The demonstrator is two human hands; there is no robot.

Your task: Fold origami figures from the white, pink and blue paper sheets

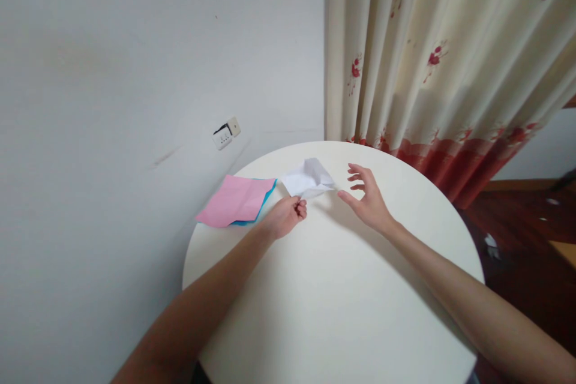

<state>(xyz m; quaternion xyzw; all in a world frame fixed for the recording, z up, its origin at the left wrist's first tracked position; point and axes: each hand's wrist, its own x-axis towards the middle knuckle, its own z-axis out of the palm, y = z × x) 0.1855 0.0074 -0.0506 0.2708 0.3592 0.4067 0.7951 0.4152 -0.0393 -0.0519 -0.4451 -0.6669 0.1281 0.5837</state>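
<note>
A creased, partly folded sheet of white paper [308, 179] is held up over the far part of the round white table [333, 300]. My left hand [288, 216] pinches its near edge between thumb and fingers. To the right of the paper, my right hand [364, 198] has its fingers spread and curved, with nothing in it. Its thumb tip comes close to the paper's right corner; whether they touch I cannot tell. Left of my left hand lies a pink sheet of paper [236, 199] on top of a blue sheet [265, 203].
A white wall [135, 72] with a socket [222, 138] borders the table on the left. Behind it hangs a cream curtain [405, 60] with red flowers. On the dark floor [517, 222] to the right lies a small crumpled white thing [491, 241].
</note>
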